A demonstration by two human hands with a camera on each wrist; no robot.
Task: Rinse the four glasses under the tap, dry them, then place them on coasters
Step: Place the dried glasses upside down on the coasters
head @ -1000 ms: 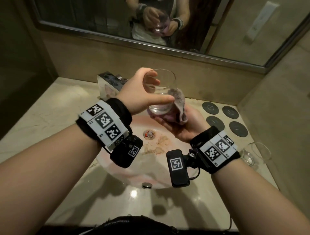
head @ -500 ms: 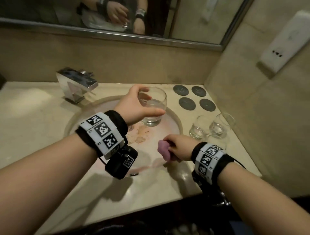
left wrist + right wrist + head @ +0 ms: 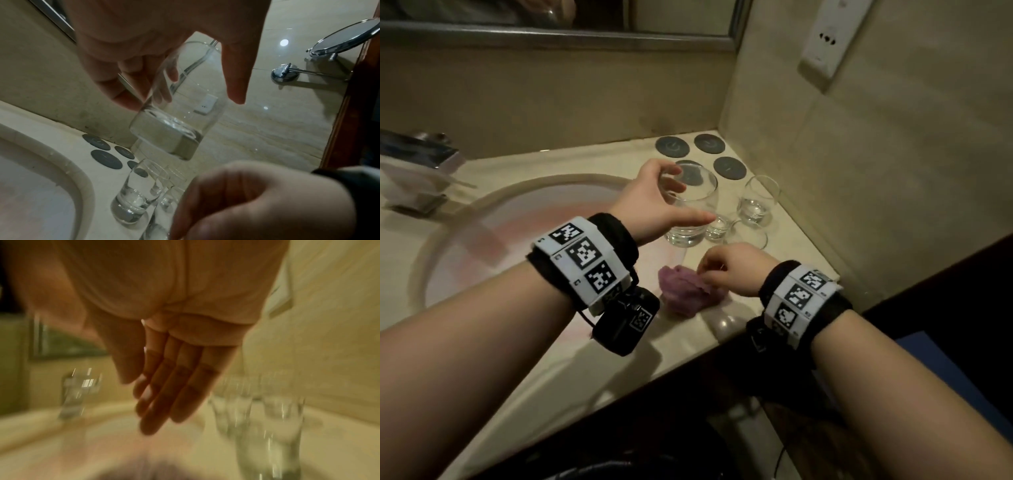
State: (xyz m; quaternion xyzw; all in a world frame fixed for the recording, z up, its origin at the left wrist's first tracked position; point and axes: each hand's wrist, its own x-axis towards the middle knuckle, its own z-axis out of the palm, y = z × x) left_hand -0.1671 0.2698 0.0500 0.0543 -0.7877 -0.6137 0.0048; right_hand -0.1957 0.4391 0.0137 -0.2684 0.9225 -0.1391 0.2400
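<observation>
Left hand (image 3: 654, 202): gripping glass (image 3: 693, 209) by its side, held upright above counter (image 3: 524, 346) edge, coasters (image 3: 673, 146) beyond fingertips. Right hand (image 3: 736, 270): fingers relaxed, empty, just beside purple cloth (image 3: 681, 289). Remaining glasses (image 3: 756, 200) standing just past knuckles.

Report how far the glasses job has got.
Done: purple cloth lies on the counter under the right hand. In hand: left hand holds one glass near the four bare coasters. Left: place it; three more glasses wait.
</observation>
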